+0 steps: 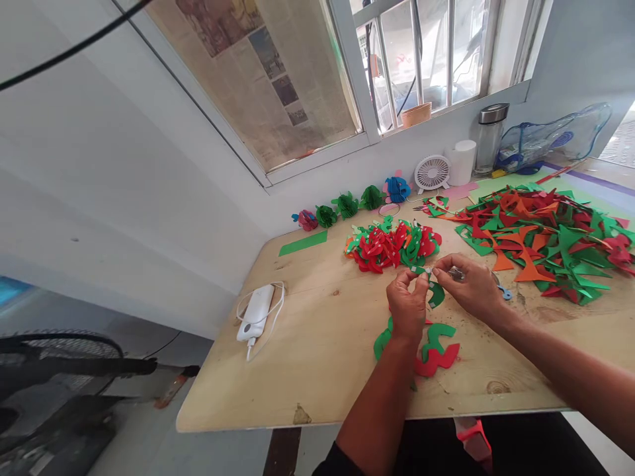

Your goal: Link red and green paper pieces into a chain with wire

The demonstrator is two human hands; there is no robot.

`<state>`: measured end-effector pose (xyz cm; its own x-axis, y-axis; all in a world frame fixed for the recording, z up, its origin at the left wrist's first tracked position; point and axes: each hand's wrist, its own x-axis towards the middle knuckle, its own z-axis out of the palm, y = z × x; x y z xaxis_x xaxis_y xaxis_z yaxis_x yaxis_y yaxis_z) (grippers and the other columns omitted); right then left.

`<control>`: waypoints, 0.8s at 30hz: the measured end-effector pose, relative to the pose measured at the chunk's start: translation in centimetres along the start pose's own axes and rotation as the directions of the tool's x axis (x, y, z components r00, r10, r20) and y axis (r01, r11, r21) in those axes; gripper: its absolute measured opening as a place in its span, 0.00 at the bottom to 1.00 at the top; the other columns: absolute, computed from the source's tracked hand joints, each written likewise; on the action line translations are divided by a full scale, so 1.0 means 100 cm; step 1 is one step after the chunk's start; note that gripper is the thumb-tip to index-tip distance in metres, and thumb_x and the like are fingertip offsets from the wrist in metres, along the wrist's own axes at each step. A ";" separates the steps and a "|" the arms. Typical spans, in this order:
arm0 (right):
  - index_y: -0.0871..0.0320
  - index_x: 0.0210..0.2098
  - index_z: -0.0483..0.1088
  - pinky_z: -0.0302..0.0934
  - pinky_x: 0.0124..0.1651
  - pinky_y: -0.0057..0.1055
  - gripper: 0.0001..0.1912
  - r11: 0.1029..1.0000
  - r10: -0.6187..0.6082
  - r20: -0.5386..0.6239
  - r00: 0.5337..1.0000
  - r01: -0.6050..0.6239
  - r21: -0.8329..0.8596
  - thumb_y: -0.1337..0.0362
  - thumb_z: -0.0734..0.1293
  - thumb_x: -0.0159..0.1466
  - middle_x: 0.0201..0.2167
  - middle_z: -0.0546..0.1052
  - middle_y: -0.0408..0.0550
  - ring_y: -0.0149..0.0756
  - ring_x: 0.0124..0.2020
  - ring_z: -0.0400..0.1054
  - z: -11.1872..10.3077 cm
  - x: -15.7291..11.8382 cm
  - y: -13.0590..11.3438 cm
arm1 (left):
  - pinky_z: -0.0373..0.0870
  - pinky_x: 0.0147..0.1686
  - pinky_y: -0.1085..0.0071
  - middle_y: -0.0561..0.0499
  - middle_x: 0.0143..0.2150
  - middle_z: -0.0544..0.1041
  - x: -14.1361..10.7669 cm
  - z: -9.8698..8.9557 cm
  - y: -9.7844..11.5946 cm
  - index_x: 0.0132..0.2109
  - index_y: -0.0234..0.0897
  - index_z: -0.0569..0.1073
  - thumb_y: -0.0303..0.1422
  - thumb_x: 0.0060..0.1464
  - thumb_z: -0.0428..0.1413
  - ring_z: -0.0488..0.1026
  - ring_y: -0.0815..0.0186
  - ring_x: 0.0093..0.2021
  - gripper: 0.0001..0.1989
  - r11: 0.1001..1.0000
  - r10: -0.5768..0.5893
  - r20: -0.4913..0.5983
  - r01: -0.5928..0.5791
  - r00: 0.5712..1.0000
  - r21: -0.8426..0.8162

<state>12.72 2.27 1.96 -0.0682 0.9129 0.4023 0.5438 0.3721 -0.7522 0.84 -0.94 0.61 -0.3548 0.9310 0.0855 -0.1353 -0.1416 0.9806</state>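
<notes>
My left hand [409, 304] pinches a curved green cut-out [419, 270] with small white patches, held above the table. Close against it, the fingertips of my right hand [466, 281] are pressed together at a tiny whitish bit on its edge; what they grip is too small to make out. A shiny metal thing [456, 272] shows under the right fingers, and a blue looped handle [505, 293] pokes out beyond that hand. Another green piece [436, 295] lies just below. Around my left wrist are a wavy green cut-out [439, 337] and a red one [436, 360], partly hidden.
Beyond my hands lies a heap of red and green cut-outs [381, 244]; at right, a larger pile of scraps [546, 238]. Several folded paper figures [347, 205], a small fan [432, 173] and a bottle [491, 139] line the wall. A power bank [258, 314] with cable lies left.
</notes>
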 end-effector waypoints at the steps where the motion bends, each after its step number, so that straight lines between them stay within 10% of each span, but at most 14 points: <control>1: 0.55 0.24 0.68 0.57 0.31 0.31 0.09 1.000 0.007 -0.013 1.000 -0.007 -0.001 0.58 0.63 0.56 0.23 0.73 0.44 0.34 0.25 0.65 -0.001 0.001 0.001 | 0.66 0.37 0.72 0.50 0.29 0.75 0.000 0.000 0.001 0.31 0.32 0.75 0.37 0.46 0.59 0.70 0.68 0.31 0.10 1.000 0.012 0.000 -0.012 1.000 -0.016; 16: 0.55 0.36 0.70 0.62 0.38 0.34 0.14 0.837 0.105 0.204 0.973 -0.197 0.510 0.52 0.66 0.56 0.33 0.75 0.48 0.38 0.35 0.69 -0.011 0.005 -0.004 | 0.63 0.31 0.74 0.51 0.27 0.74 -0.001 0.002 0.003 0.30 0.31 0.76 0.43 0.43 0.62 0.67 0.71 0.28 0.16 0.986 -0.122 0.172 0.139 0.977 -0.089; 24: 0.54 0.38 0.73 0.62 0.32 0.29 0.15 0.690 0.129 0.448 0.885 -0.404 0.600 0.53 0.69 0.54 0.31 0.76 0.44 0.34 0.33 0.69 -0.015 0.007 0.004 | 0.63 0.30 0.72 0.49 0.26 0.74 -0.004 -0.004 0.010 0.29 0.30 0.77 0.44 0.40 0.64 0.67 0.71 0.25 0.18 0.935 -0.288 0.445 0.349 0.848 -0.058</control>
<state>14.13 2.78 2.72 -0.3650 0.9306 0.0255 -0.0992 -0.0116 -0.9950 0.53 -1.60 1.46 0.1497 0.9799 -0.1319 -0.3043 0.1726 0.9368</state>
